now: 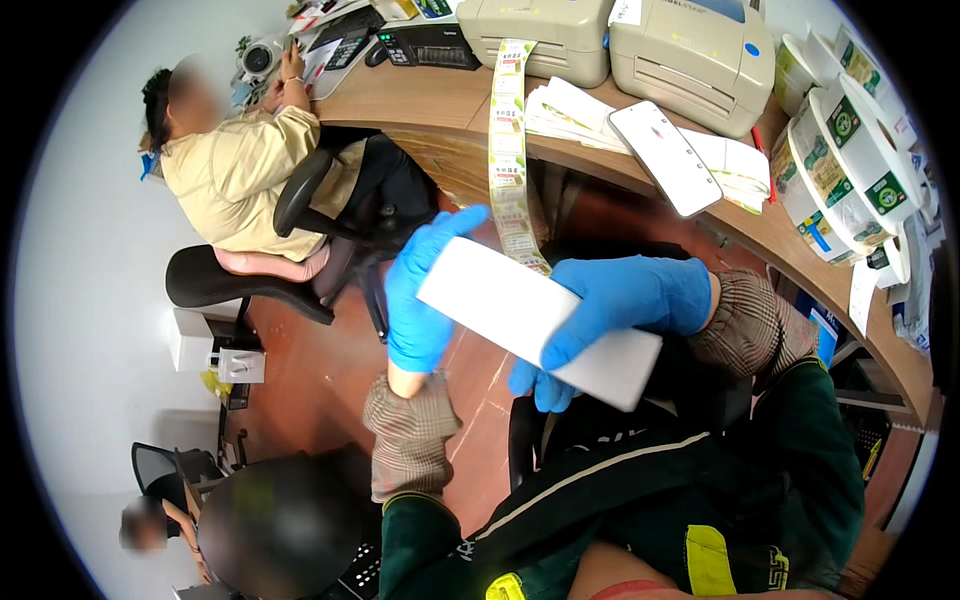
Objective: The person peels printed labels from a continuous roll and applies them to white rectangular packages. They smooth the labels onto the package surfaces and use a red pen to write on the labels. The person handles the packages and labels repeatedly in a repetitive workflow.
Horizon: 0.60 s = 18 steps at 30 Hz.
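Observation:
In front of me I hold a flat, plain white rectangular stack tilted down to the right; whether it is folded label paper I cannot tell. My right hand, in a blue glove, grips it with the thumb across the top and fingers underneath. At its upper left end is my left hand, also gloved in blue, wrapped along the edge, some fingers hidden behind. Just beyond hangs a strip of printed green-and-white labels from a beige label printer; its lower end passes behind the stack and my right hand.
A second label printer, a white phone and folded white papers are on the curved wooden desk. Label rolls are stacked at the right. A seated person in a yellow top works at the far left; another person is lower left.

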Each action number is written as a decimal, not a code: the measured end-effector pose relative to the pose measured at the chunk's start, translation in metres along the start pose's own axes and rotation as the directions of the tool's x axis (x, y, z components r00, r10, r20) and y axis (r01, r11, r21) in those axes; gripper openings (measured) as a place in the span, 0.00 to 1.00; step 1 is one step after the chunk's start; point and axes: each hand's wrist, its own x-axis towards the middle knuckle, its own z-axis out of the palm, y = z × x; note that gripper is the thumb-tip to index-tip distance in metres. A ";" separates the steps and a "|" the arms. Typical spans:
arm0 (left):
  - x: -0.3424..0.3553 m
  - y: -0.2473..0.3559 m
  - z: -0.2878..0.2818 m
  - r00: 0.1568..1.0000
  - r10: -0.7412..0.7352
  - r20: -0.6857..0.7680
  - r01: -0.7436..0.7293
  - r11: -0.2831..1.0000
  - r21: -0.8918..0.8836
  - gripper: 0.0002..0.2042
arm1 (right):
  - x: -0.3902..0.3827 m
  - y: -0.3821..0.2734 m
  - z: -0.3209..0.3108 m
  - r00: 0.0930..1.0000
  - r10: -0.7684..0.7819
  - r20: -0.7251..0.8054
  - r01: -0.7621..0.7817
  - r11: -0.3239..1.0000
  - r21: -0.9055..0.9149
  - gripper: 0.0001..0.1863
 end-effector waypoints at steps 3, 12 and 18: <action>0.010 -0.011 -0.007 0.995 0.103 -0.015 -0.102 0.994 0.044 0.18 | -0.006 -0.004 0.006 0.999 -0.036 0.000 0.036 0.999 -0.006 0.22; 0.000 0.017 0.026 0.998 -0.050 0.024 0.054 0.977 -0.208 0.22 | 0.016 -0.011 0.001 0.963 -0.266 -0.039 0.264 0.963 -0.049 0.15; -0.003 0.026 0.039 1.000 0.012 0.004 -0.010 0.934 -0.356 0.21 | 0.025 0.002 -0.003 0.871 -0.451 -0.198 0.409 0.886 -0.218 0.18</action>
